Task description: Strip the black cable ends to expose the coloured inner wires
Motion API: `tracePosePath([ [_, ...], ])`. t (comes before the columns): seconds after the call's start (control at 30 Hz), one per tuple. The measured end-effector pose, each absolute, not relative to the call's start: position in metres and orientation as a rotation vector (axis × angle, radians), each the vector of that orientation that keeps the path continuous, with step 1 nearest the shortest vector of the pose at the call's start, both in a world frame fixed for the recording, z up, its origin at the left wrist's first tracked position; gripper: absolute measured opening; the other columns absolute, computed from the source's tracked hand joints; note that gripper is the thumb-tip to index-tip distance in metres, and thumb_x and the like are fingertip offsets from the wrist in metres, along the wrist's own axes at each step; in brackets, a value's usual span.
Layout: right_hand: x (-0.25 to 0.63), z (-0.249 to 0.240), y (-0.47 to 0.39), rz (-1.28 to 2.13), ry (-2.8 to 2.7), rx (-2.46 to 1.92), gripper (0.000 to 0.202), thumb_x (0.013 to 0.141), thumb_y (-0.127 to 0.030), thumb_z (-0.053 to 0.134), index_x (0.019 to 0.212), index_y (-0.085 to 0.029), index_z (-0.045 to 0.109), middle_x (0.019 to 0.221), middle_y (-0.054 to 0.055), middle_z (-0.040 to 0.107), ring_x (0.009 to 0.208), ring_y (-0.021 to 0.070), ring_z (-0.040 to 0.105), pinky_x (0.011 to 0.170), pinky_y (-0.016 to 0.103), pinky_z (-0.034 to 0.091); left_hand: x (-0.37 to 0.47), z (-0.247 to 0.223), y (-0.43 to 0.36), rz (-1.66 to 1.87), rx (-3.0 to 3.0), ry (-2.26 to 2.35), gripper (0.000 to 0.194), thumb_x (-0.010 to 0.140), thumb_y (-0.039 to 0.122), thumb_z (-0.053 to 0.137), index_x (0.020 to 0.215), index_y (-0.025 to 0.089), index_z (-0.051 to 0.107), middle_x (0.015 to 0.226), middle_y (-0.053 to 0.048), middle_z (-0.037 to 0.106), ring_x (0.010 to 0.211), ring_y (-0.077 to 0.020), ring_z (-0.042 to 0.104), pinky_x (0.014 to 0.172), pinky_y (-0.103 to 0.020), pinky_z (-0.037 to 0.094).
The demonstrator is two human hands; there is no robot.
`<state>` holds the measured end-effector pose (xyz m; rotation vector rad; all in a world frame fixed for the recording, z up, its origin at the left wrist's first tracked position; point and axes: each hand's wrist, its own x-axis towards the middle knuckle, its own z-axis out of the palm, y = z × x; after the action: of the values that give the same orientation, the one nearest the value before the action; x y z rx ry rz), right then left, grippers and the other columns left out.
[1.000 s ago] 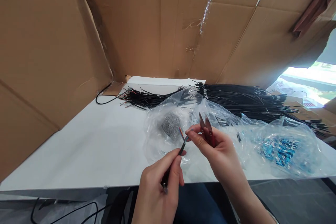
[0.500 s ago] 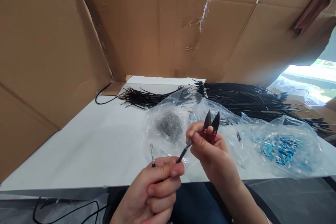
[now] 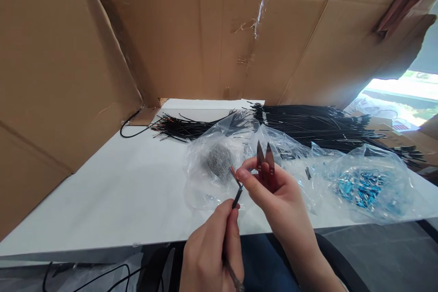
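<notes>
My left grip clasps the black cable and my right grip cradles spread snips; slipping could nick the bared wires.

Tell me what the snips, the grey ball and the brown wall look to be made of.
The snips: blades likely dark metal, being thin and sharply pointed; the red handles could be painted metal or plastic.
The grey ball: probably fine metal wire, dull grey and tangled, though fibre can't be ruled out.
The brown wall: matt cardboard, from its fold creases and ragged right edge.
</notes>
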<state>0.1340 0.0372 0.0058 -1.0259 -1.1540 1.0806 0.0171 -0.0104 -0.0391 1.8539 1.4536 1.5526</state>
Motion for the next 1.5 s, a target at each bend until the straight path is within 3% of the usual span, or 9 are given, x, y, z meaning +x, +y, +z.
tracePosePath([
  [0.13,0.134,0.006,0.036,1.06,-1.099,-1.048,0.017,0.078,-0.039,0.075,0.084,-0.025,0.067,0.071,-0.003,0.056,0.055,0.0096,0.039,0.048,0.022,0.032,0.017,-0.052,-0.007,1.627,2.06,1.544,0.03,0.089,0.011,0.055,0.117,0.022,0.059,0.1,-0.006,0.075,0.08,-0.0182,0.071,0.073,-0.027,0.051],
  [0.33,0.129,0.0,0.037,1.108,-1.002,-1.066,0.026,0.073,-0.042,0.08,0.074,-0.021,0.064,0.062,-0.006,0.046,0.053,0.0078,0.034,0.046,0.02,0.028,0.017,-0.049,-0.004,1.677,2.165,1.589,0.032,0.086,0.004,0.057,0.115,0.017,0.059,0.097,-0.009,0.075,0.078,-0.0176,0.072,0.073,-0.026,0.052],
  [0.7,0.117,0.0,0.03,0.796,-1.003,-1.154,0.013,0.079,-0.036,0.073,0.073,-0.024,0.071,0.061,-0.001,0.061,0.054,0.0136,0.052,0.047,0.025,0.042,0.019,-0.049,-0.004,1.594,1.964,1.594,0.019,0.09,0.014,0.053,0.107,0.019,0.06,0.097,-0.009,0.074,0.075,-0.019,0.07,0.07,-0.029,0.051],
  [0.8,0.119,-0.004,0.031,0.787,-0.963,-1.101,0.008,0.079,-0.031,0.073,0.076,-0.024,0.071,0.067,-0.001,0.067,0.06,0.0146,0.059,0.054,0.025,0.047,0.02,-0.037,-0.006,1.477,1.761,1.521,0.016,0.093,0.023,0.05,0.101,0.021,0.063,0.073,-0.001,0.068,0.057,-0.0145,0.062,0.06,-0.026,0.048],
  [0.93,0.122,-0.008,0.033,0.91,-0.861,-0.985,0.008,0.077,-0.029,0.077,0.077,-0.024,0.071,0.073,-0.002,0.068,0.067,0.013,0.06,0.06,0.023,0.047,0.013,-0.015,-0.004,1.152,1.339,1.287,0.027,0.095,0.04,0.046,0.087,0.021,0.063,0.047,0.007,0.041,0.039,-0.0082,0.035,0.038,-0.019,0.031],
  [1.03,0.124,-0.008,0.035,1.042,-0.802,-0.913,0.011,0.075,-0.03,0.079,0.076,-0.024,0.07,0.07,-0.003,0.063,0.061,0.0092,0.051,0.052,0.019,0.039,0.002,-0.008,0.003,0.949,0.978,0.961,0.031,0.094,0.044,0.048,0.078,0.019,0.059,0.044,0.011,0.032,0.032,-0.0035,0.019,0.03,-0.014,0.018],
  [1.17,0.125,-0.006,0.037,1.161,-0.772,-0.86,0.012,0.075,-0.029,0.079,0.075,-0.022,0.069,0.067,-0.003,0.055,0.052,0.0074,0.035,0.041,0.019,0.023,-0.016,-0.014,0.015,0.745,0.533,0.561,0.025,0.091,0.034,0.056,0.074,0.016,0.059,0.042,0.013,0.026,0.032,-0.0005,0.003,0.026,-0.01,0.014],
  [1.3,0.13,-0.004,0.038,1.127,-0.868,-0.833,0.009,0.077,-0.028,0.075,0.074,-0.023,0.068,0.067,-0.002,0.057,0.052,0.009,0.037,0.041,0.022,0.023,-0.023,-0.019,0.02,0.654,0.378,0.412,0.016,0.088,0.024,0.06,0.076,0.013,0.062,0.042,0.014,0.026,0.031,0.0009,0.001,0.026,-0.009,0.013],
  [1.5,0.138,0.001,0.035,0.874,-1.14,-0.877,0.01,0.079,-0.025,0.073,0.072,-0.023,0.066,0.067,-0.001,0.058,0.052,0.0116,0.043,0.044,0.026,0.029,-0.013,-0.009,0.01,0.792,0.746,0.676,0.029,0.092,0.039,0.055,0.079,0.017,0.067,0.044,0.011,0.032,0.031,-0.0002,0.016,0.03,-0.01,0.018],
])
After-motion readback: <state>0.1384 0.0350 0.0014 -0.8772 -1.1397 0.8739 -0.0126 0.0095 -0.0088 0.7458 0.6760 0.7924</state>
